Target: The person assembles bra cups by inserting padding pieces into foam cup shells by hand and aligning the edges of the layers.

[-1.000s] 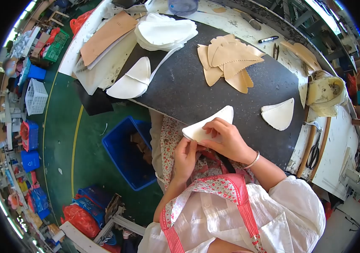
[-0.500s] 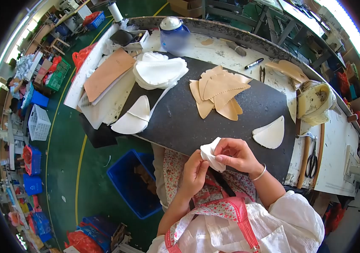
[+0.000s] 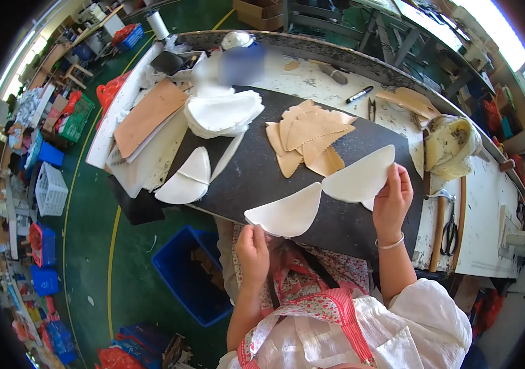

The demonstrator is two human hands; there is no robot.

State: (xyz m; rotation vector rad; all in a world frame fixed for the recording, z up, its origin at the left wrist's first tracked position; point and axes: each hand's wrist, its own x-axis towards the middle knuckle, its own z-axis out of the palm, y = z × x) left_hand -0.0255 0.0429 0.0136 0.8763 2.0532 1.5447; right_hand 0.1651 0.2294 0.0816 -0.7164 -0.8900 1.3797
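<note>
My left hand (image 3: 254, 253) pinches the lower left tip of a white half-moon padding piece (image 3: 288, 212) above the front edge of the black work mat (image 3: 247, 163). A second white half-moon piece (image 3: 361, 174) is gripped at its right end by my right hand (image 3: 393, 198). The two pieces come close together at their inner tips; whether they are joined I cannot tell. Partly hidden behind the right piece lies another white piece (image 3: 368, 203). Tan pieces with zigzag edges (image 3: 309, 136) lie in a pile beyond my hands.
White pieces are stacked (image 3: 224, 113) at the back left, with a folded white piece (image 3: 184, 178) nearer me. Brown board (image 3: 150, 117) lies left. Scissors (image 3: 449, 232), a hammer (image 3: 440, 215), a marker (image 3: 359, 94) and a yellowed container (image 3: 450, 147) line the right. A blue bin (image 3: 192, 277) stands below.
My hands have moved apart. The white material bunched between them is now spread out as two half-moon pieces, one in each hand. The view has shifted slightly.
</note>
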